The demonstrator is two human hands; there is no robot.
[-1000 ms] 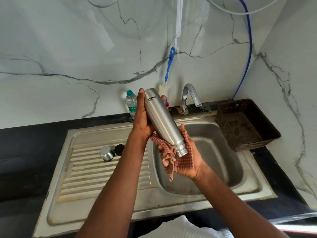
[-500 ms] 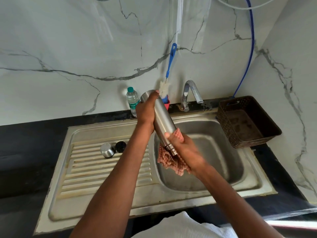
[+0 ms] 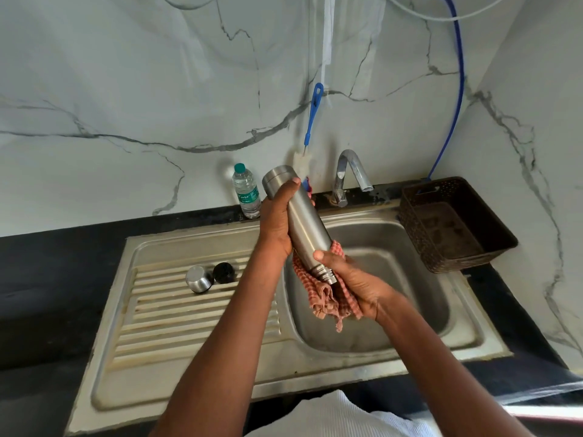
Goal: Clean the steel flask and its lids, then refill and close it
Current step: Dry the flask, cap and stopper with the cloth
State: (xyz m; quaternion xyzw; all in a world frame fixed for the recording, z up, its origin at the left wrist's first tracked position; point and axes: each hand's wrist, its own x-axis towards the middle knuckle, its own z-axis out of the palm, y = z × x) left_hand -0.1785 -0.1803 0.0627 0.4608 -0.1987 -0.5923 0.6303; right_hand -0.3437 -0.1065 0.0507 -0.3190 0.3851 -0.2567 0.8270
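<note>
Held over the sink basin (image 3: 394,279): steel flask (image 3: 304,222), long axis tilted, closed base up and toward the wall, open threaded neck down and toward the camera. Left hand (image 3: 277,222) wrapped round the upper body, thumb near the base. Right hand (image 3: 350,279) gripping a checked red cloth (image 3: 328,298) against the neck end, thumb laid on the steel. Compared with half a second ago, more of the threaded neck exposed beyond the right thumb, cloth hanging lower. Left of the basin, on the ribbed drainboard (image 3: 176,310): steel lid (image 3: 198,279) touching black inner lid (image 3: 223,272). Behind the basin: tap (image 3: 348,175), plastic water bottle (image 3: 246,190), blue-handled bottle brush (image 3: 310,121) against the marble wall, partly hidden by the flask. Right of the basin, on the dark worktop (image 3: 47,263): brown basket (image 3: 454,225).
</note>
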